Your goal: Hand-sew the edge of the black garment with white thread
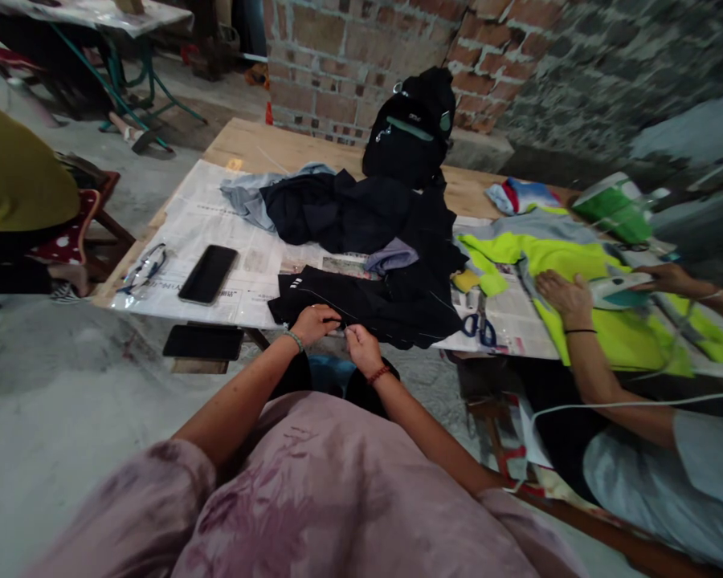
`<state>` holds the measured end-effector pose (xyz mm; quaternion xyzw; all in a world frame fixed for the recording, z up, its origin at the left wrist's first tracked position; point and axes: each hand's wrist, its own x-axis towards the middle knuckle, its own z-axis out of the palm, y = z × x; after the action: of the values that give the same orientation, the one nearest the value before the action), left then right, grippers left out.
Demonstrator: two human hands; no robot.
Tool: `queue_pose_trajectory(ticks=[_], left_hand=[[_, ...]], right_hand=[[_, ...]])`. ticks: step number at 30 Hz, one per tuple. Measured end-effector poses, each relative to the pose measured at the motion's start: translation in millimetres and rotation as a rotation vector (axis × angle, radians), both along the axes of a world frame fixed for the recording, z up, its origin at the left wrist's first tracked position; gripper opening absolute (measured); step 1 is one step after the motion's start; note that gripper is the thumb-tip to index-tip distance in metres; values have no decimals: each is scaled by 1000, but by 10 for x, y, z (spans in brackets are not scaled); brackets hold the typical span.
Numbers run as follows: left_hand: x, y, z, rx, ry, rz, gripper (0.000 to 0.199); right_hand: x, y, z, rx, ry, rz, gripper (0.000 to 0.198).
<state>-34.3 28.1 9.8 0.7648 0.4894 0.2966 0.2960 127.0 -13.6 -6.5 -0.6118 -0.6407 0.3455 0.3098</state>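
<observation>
1. Along the table's (247,138) near edge lies the black garment (361,301), long axis left to right, just beyond both hands;
2. left hand (315,324) is nearer, at its edge; right hand (365,351) sits lower, just beside;
3. both pinch, fingertips nearly meeting; what they grip, I cannot tell; forearms converge forward.
</observation>
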Motion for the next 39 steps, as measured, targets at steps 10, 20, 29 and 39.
queue_pose_trajectory(ticks=[10, 20, 29, 39], left_hand=[[36, -12, -68, 71, 19, 35, 16], [62, -18, -94, 84, -19, 72, 14], [75, -3, -92, 63, -28, 63, 11], [42, -58, -82, 176, 188, -27, 14]], right_hand=[[-86, 6, 53, -80, -54, 62, 22], [-102, 10, -23, 134, -235, 26, 28], [-199, 71, -69, 171, -198, -19, 29], [-191, 19, -139, 169, -183, -27, 31]])
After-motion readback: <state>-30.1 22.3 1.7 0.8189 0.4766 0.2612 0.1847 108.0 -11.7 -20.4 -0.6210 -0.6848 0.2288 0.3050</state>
